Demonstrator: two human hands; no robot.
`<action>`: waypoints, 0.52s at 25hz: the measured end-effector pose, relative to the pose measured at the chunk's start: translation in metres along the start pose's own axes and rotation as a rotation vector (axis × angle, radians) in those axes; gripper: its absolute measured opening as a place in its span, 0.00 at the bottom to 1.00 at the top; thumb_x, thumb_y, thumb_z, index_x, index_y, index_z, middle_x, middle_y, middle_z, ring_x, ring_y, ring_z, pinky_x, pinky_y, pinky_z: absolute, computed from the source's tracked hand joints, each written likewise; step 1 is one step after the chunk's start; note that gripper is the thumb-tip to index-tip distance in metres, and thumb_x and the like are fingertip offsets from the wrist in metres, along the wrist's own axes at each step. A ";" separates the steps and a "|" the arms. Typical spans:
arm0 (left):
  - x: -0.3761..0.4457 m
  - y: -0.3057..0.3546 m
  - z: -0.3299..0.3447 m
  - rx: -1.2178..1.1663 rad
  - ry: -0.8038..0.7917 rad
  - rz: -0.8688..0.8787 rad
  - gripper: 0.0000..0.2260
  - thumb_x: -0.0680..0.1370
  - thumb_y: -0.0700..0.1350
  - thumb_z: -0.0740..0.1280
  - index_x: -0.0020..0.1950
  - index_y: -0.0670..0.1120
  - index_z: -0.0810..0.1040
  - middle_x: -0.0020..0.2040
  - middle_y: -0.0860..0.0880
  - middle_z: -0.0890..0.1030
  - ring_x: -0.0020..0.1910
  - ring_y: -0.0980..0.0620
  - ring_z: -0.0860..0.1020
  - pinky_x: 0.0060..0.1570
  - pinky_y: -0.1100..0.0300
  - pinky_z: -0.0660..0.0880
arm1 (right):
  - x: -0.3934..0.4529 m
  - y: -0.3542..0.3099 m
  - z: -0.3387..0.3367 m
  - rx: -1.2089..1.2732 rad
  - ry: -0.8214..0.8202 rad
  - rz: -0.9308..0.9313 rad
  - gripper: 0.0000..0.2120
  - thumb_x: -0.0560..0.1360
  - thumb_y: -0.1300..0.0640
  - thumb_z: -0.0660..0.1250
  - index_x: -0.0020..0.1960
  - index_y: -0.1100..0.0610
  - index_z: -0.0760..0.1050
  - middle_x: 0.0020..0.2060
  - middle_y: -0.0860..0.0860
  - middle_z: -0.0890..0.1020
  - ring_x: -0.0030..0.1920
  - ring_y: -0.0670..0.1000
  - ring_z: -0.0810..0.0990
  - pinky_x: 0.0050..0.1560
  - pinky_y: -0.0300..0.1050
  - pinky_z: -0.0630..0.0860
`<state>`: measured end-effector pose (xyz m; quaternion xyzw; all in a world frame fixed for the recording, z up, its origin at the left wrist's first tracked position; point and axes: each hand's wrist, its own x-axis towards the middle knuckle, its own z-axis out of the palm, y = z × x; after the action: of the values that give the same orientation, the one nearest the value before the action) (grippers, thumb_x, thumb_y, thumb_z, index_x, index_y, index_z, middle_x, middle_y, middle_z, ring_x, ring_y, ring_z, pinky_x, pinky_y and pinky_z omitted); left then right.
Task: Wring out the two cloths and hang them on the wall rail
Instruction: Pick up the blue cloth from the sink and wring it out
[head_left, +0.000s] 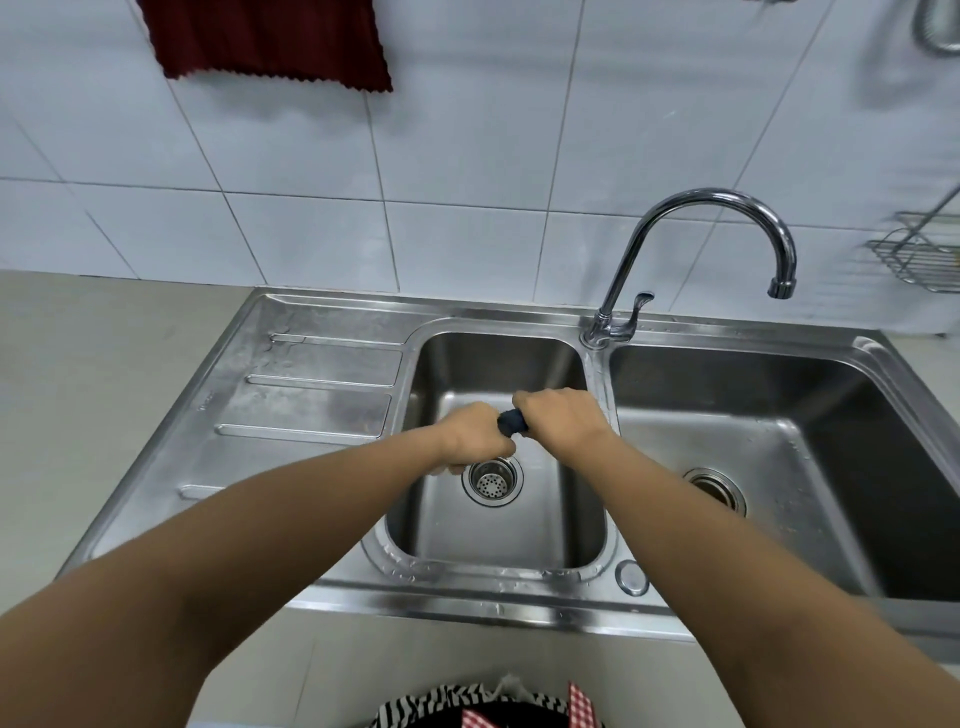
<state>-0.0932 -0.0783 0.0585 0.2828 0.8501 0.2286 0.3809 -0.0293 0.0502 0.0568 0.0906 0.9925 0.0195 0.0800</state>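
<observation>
The person holds a dark blue cloth (511, 421) rolled tight between both fists, over the left basin (571, 519) of a steel double sink, almost directly above its drain strainer (492, 483); the step in hand looks to be the wringing of this second cloth, since a maroon cloth (265, 41) already hangs high on the tiled wall, though the rail itself lies out of view.

To wring well, the judgement is that the two hands should turn against each other — one wrist rolling away, the other toward the body — while staying low over the basin so the water falls at the drain and not on the counter (78, 364); the hands would do better set a little further apart, as only a short stretch of cloth shows between them and a longer span twists harder; a second twist after shifting the grip should clear the ends now buried in the palms.

The left hand (475, 434) is closed around one end, its fingers curled under and mostly hidden; the right hand (563, 415) is closed over the other end, knuckles up, fingers (524, 399) wrapped down and pressed together around the roll; the cloth shows only as a dark stub in the gap between the fists, touching both; whether any tail hangs below cannot be told.

The tap (727, 218) arches over the right basin — no water seen running from it.
</observation>
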 end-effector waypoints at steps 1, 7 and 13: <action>-0.004 0.002 0.003 -0.208 -0.027 -0.034 0.05 0.71 0.39 0.63 0.37 0.45 0.68 0.26 0.47 0.64 0.20 0.51 0.61 0.23 0.65 0.57 | -0.001 0.003 0.002 0.006 0.050 -0.031 0.08 0.78 0.53 0.61 0.53 0.56 0.72 0.47 0.55 0.83 0.48 0.60 0.81 0.37 0.46 0.68; -0.018 0.020 0.007 -0.913 -0.160 -0.081 0.14 0.73 0.36 0.61 0.33 0.50 0.60 0.23 0.53 0.57 0.19 0.57 0.52 0.19 0.68 0.48 | 0.001 0.016 -0.001 0.086 0.328 -0.093 0.07 0.77 0.53 0.62 0.51 0.55 0.69 0.41 0.54 0.81 0.41 0.60 0.81 0.34 0.47 0.68; -0.026 0.034 0.001 -1.149 -0.326 -0.017 0.16 0.76 0.38 0.57 0.30 0.49 0.57 0.19 0.54 0.58 0.16 0.58 0.53 0.17 0.65 0.47 | 0.004 0.023 -0.004 0.205 0.565 -0.135 0.08 0.71 0.63 0.67 0.45 0.56 0.69 0.33 0.54 0.79 0.31 0.59 0.78 0.28 0.43 0.65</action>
<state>-0.0677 -0.0700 0.0922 0.0559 0.5231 0.6024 0.6003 -0.0301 0.0732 0.0612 0.0228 0.9760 -0.0620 -0.2076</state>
